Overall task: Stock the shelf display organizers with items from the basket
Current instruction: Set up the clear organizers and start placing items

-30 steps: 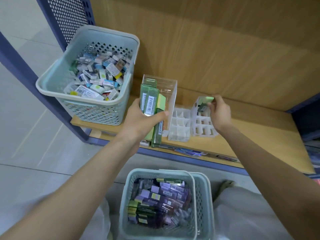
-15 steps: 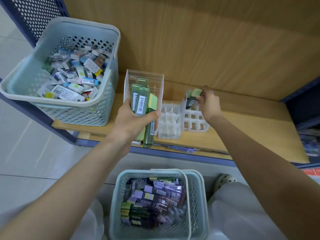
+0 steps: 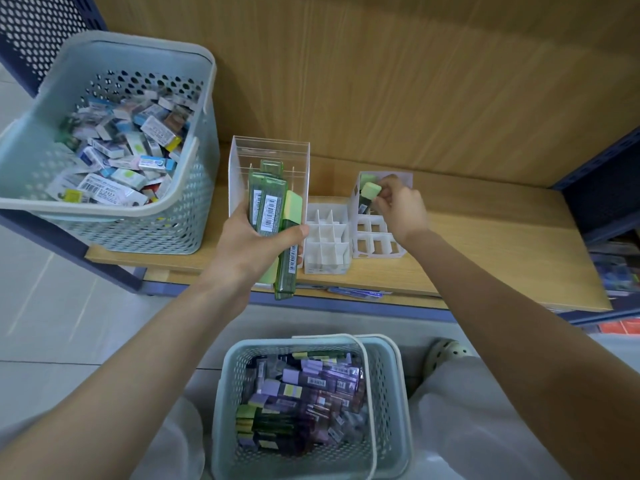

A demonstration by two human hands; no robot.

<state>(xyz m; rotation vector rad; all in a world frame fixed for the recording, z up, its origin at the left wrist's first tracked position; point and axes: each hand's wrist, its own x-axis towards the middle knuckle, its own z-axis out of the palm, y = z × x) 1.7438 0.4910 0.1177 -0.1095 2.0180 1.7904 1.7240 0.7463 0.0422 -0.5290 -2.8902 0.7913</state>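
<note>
My left hand (image 3: 254, 249) grips a bundle of long green boxes (image 3: 268, 207) with barcodes, held in front of a clear acrylic organizer (image 3: 273, 152) on the wooden shelf. My right hand (image 3: 401, 211) pinches the pale green top of one green box (image 3: 370, 192) standing in a back cell of the right white grid organizer (image 3: 381, 244). A second white grid organizer (image 3: 325, 242) stands between the two, its cells empty. Below, on the floor, a pale blue basket (image 3: 228, 393) holds several purple and green boxes.
A large pale blue basket (image 3: 204, 109) full of small mixed boxes stands on the shelf at the left. The wooden shelf (image 3: 485, 258) stretches right to a dark blue upright (image 3: 602, 174). A shoe (image 3: 446, 351) and pale trouser legs lie beside the floor basket.
The view has shifted a little. My right hand stays at the back of the right grid organizer, now pinching the box top from the side. The left hand keeps its bundle.
</note>
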